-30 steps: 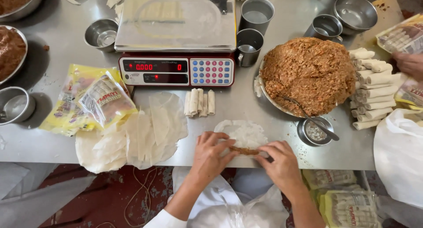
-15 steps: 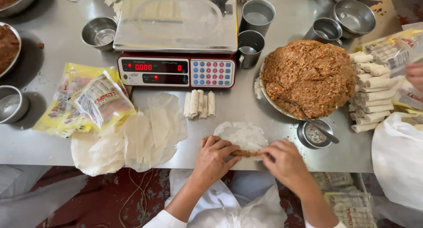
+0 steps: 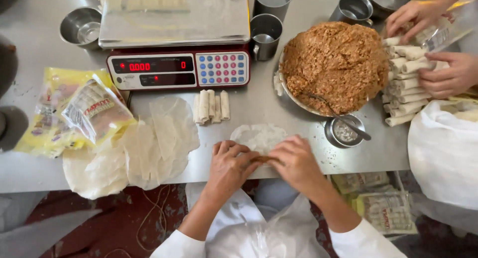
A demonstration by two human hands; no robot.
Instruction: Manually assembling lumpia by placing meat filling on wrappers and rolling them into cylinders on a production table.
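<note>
While the thin round wrapper [image 3: 259, 137] lies flat at the near edge of the steel table [image 3: 279, 108], the left hand [image 3: 230, 164] and the right hand [image 3: 295, 163] both pinch its near edge over brown filling [image 3: 263, 159] between their fingertips.

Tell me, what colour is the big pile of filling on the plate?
The filling is orange-brown, seen best in the head view.

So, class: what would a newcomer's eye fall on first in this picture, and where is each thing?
The big mound of brown filling on a plate at upper right stands out first. Next, the left hand and right hand at the near table edge, together on a thin round wrapper. Behind them sits a red-fronted scale.
</note>
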